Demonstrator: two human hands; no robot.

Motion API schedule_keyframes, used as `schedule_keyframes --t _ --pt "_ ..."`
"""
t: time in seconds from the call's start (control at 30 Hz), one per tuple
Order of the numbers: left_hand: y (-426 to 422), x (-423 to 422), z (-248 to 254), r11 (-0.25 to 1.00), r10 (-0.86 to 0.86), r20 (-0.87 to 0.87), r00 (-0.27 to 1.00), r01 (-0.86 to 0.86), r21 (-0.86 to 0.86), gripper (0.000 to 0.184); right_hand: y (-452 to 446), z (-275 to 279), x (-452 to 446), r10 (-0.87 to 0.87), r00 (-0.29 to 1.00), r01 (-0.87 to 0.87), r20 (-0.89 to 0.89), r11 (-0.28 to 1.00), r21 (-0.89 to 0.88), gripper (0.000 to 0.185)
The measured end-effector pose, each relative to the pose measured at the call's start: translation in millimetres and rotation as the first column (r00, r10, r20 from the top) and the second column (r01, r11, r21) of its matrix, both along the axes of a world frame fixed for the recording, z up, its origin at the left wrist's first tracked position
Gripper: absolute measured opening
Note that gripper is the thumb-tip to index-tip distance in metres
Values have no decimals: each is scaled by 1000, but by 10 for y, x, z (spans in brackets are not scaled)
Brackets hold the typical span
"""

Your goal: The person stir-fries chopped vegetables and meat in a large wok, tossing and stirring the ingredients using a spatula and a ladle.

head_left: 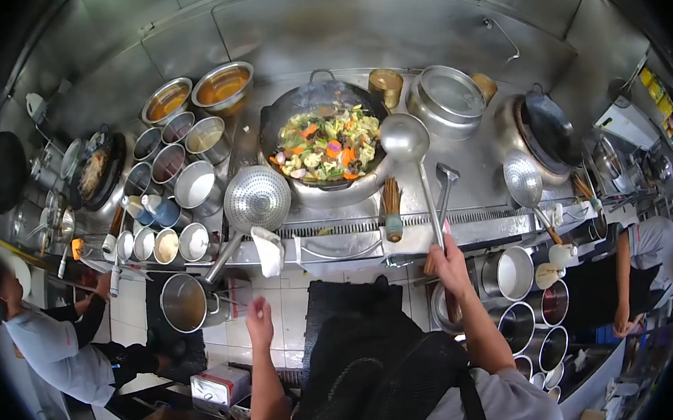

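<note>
Gripped in right hand (451, 269): silver round-bowled metal ladle (405, 136); judged rigid, bowl-heavy, best held at near end. Left hand (259, 321): nothing held.

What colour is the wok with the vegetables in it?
The wok is black; it shows best in the head view.

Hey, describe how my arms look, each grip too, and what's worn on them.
Your left arm and right arm are bare below short, plain grey sleeves. The left grip and right grip are ungloved hands.
</note>
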State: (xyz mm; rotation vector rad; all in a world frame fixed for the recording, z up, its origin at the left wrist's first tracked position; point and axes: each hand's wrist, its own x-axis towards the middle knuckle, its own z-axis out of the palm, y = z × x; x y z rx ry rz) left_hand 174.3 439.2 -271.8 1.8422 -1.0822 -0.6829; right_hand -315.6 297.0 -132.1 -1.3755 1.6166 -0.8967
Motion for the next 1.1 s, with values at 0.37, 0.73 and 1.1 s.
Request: schedule_keyframes --t 0.37,0.73,1.1 --pt "-1282 -505 578 992 118 169 978 -108 -67 37 -1816 -1122 -535 -54 791 85 -610 996 21 76" --pt "-1413 -903 612 998 53 323 945 -36 -56 38 -2312 -735 -725 -186 919 160 -348 982 -102 65" --pt "-3252 -2140 1585 783 -597 -11 802 580 -227 25 -3917 -474 -1603 -475 768 442 -429 879 -180 52"
